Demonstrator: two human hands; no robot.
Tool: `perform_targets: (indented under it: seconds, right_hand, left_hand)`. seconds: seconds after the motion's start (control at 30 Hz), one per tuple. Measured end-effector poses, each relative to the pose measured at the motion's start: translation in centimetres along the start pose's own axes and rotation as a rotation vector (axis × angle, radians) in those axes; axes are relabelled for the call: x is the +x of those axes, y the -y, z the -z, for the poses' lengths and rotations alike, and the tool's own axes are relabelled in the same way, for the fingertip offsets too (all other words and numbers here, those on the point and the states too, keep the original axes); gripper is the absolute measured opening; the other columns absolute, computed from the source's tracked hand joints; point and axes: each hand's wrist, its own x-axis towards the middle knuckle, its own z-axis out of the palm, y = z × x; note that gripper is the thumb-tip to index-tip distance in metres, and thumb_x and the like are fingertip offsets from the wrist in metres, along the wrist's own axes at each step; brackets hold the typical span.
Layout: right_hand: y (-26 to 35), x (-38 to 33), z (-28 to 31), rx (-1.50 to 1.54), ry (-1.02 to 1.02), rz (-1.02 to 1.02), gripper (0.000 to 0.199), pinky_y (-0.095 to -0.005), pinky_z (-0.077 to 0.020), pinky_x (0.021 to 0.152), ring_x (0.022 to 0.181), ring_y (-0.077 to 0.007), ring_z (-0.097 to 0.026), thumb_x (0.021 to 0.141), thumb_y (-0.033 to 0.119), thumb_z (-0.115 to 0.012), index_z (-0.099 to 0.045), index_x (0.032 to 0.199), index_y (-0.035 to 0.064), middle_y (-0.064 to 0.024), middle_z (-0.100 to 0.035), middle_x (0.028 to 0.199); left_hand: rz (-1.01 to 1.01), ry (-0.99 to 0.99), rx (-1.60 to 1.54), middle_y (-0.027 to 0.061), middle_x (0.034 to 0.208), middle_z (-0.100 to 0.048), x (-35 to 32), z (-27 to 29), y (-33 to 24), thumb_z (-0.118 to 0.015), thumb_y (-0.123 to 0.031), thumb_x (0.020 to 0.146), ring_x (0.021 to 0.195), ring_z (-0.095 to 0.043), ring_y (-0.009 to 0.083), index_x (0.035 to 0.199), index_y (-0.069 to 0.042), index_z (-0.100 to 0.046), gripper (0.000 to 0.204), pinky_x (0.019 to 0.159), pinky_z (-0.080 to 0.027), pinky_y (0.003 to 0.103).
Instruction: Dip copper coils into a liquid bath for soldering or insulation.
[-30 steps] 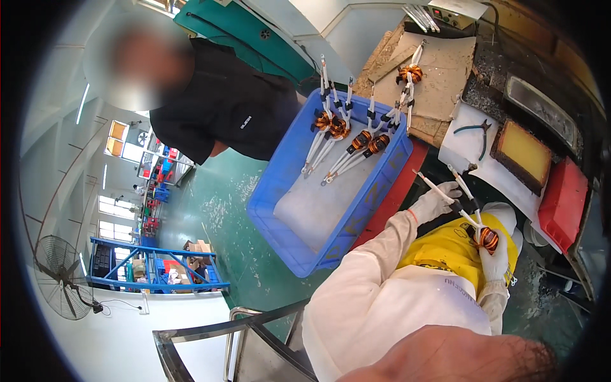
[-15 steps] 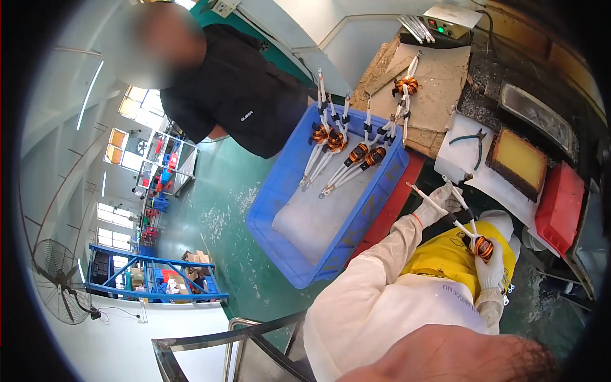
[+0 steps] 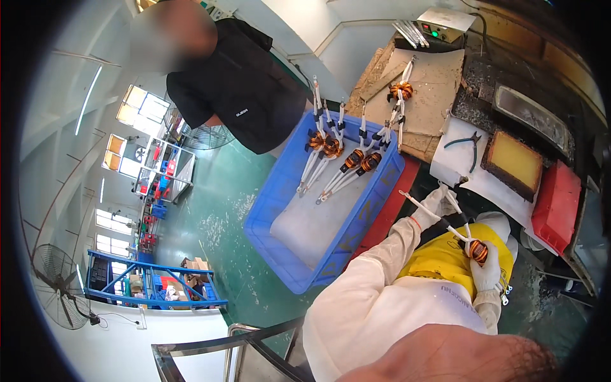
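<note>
A copper-wound ring coil (image 3: 477,251) rests in my right hand (image 3: 487,275), its gloved fingers closed around the winding. White sleeved leads (image 3: 469,225) with metal lugs run from the coil toward my left hand (image 3: 435,202). That hand, gloved too, is closed on the leads near their lug ends, which stick out past the fingers. One lead (image 3: 417,202) passes over the left wrist. Both hands are above my yellow apron (image 3: 425,260). Part of the left fingers is hidden behind the leads.
A blue crate (image 3: 280,270) holds several similar coils (image 3: 331,148). On the bench are another coil (image 3: 400,91), pliers (image 3: 474,151), a yellow block in a dark frame (image 3: 515,157), a red bin (image 3: 557,207) and a control box (image 3: 444,24). A person in black (image 3: 238,89) stands beyond the crate.
The view has shifted slightly. My hands keep their hold on the coil and its leads, with little movement. Across the crate, the person has shifted a little, uncovering a fan behind.
</note>
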Motion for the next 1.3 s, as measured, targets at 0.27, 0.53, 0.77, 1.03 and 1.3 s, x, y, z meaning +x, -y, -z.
perform_targets:
  seconds: [0.27, 0.53, 0.77, 1.03, 1.3]
  right_hand:
    - [0.3, 0.2, 0.3, -0.018, -0.006, -0.003, 0.055, -0.0363, -0.0476, 0.098, 0.112, -0.0343, -0.061, 0.074, -0.003, -0.069, -0.052, 0.126, 0.006, -0.0176, -0.061, 0.118]
    - [0.0, 0.2, -0.5, -0.017, -0.063, 0.025, 0.053, -0.0368, -0.0498, 0.093, 0.107, -0.034, -0.062, 0.071, 0.0, -0.07, -0.056, 0.122, 0.008, -0.0146, -0.062, 0.114]
    - [-0.2, 0.2, 0.2, -0.054, -0.017, 0.04, 0.055, -0.0358, -0.0492, 0.095, 0.109, -0.0331, -0.063, 0.074, -0.002, -0.07, -0.053, 0.126, 0.0067, -0.0175, -0.062, 0.115]
    - [0.0, 0.5, 0.2, -0.016, -0.03, 0.004, 0.055, -0.0358, -0.0498, 0.095, 0.109, -0.0324, -0.064, 0.075, -0.002, -0.07, -0.053, 0.126, 0.0081, -0.0168, -0.063, 0.115]
    - [-0.8, 0.6, 0.1, -0.014, -0.013, -0.043, 0.055, -0.036, -0.0496, 0.095, 0.11, -0.0322, -0.064, 0.076, -0.001, -0.07, -0.053, 0.127, 0.0079, -0.0177, -0.063, 0.116]
  left_hand:
    - [-0.01, -0.027, 0.052, 0.0081, 0.095, -0.068, 0.3, 0.3, -1.0, -0.052, -0.054, 0.099, 0.088, -0.068, 0.022, 0.105, -0.009, -0.063, 0.046, 0.086, -0.055, 0.038]
    - [0.026, -0.084, 0.06, 0.0083, 0.092, -0.068, 0.1, 1.3, -1.4, -0.055, -0.055, 0.097, 0.085, -0.067, 0.0205, 0.101, -0.01, -0.063, 0.046, 0.08, -0.056, 0.037]
    - [0.079, -0.185, -0.248, 0.0059, 0.082, -0.069, -0.1, 2.6, 1.0, -0.059, -0.05, 0.097, 0.077, -0.068, 0.0195, 0.095, -0.009, -0.067, 0.041, 0.071, -0.059, 0.033]
    - [0.103, -0.001, -0.126, 0.0067, 0.107, -0.064, -1.9, 3.1, -0.6, -0.064, -0.036, 0.097, 0.093, -0.065, 0.0182, 0.123, -0.008, -0.059, 0.039, 0.084, -0.057, 0.036]
    - [0.199, 0.195, 0.335, 0.0087, 0.114, -0.066, -8.9, 0.5, -4.2, -0.061, -0.023, 0.098, 0.095, -0.067, 0.0171, 0.138, -0.004, -0.048, 0.046, 0.089, -0.055, 0.033]
